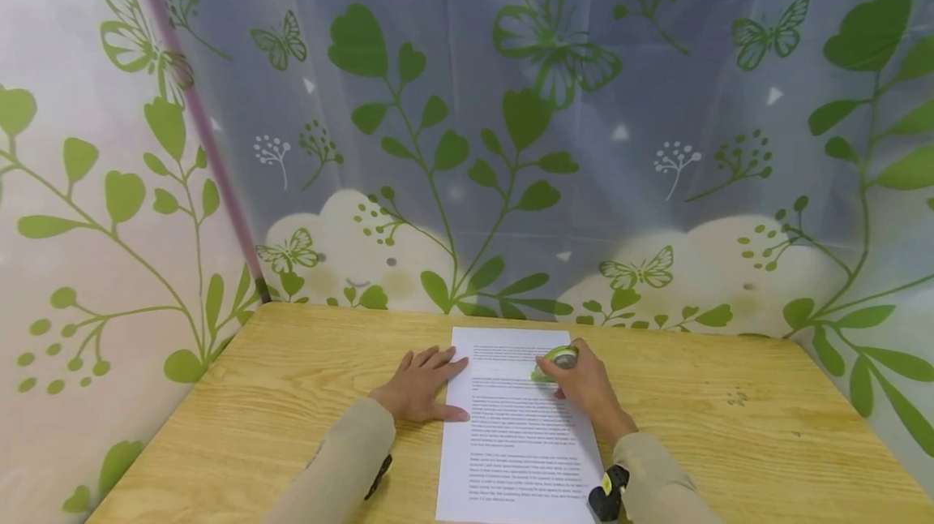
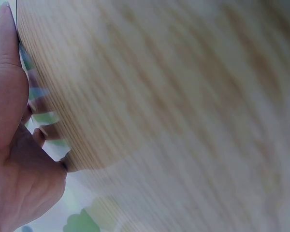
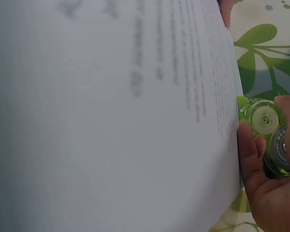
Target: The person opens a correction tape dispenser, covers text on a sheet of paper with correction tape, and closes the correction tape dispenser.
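Note:
A printed sheet of paper (image 1: 521, 427) lies on the wooden table, with a blank white band between its top paragraph and the lines below. My left hand (image 1: 417, 386) rests at the sheet's left edge, fingers spread, fingertips and thumb on the paper. In the left wrist view that hand (image 2: 19, 145) shows at the left side. My right hand (image 1: 589, 390) grips a green, see-through correction tape (image 1: 564, 358) over the upper right of the page. The right wrist view shows the tape's round reels, with its green tip (image 3: 242, 102) at the paper; whether it touches is unclear.
The wooden table (image 1: 730, 443) extends to both sides of the sheet. Behind it hangs a curtain (image 1: 452, 143) with green leaves and butterflies, meeting the table's back edge. A black wrist device (image 1: 609, 493) sits at the right sleeve, beside the paper.

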`<state>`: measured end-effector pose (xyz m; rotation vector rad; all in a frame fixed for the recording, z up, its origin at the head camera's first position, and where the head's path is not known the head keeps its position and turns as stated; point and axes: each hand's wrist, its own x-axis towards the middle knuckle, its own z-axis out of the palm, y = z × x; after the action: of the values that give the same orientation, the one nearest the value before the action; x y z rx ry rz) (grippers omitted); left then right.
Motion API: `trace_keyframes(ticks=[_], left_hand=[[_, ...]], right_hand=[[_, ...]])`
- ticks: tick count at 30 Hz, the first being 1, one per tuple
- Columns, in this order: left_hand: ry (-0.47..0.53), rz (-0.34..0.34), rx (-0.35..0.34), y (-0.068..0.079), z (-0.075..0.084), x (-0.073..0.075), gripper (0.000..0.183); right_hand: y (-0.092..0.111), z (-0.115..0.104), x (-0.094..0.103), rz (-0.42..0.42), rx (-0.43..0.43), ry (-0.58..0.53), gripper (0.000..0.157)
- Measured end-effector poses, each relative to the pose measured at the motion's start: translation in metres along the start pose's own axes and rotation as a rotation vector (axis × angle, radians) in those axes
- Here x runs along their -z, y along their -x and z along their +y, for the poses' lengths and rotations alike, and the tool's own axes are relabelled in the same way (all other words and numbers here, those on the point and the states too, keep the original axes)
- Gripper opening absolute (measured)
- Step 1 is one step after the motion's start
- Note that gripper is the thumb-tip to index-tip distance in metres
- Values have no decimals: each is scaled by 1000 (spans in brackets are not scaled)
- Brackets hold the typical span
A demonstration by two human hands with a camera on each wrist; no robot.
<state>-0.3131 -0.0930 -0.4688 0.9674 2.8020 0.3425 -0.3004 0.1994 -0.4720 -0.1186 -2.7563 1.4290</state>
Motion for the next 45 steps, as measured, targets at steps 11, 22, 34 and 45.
trace_keyframes(ticks=[11,22,34,45], left_hand=[[13,-5,-5,0,2,1,87],[0,-12,2,0,2,4,87],[9,-11,11,1,3,4,87],[2,-12,14,0,3,3,87]], right_hand=[[1,3,4,24,2,-22,50],[2,5,8,25,2,-6,48],[-1,10,12,20,-5,21,56],[0,12,18,20,-5,30,55]])
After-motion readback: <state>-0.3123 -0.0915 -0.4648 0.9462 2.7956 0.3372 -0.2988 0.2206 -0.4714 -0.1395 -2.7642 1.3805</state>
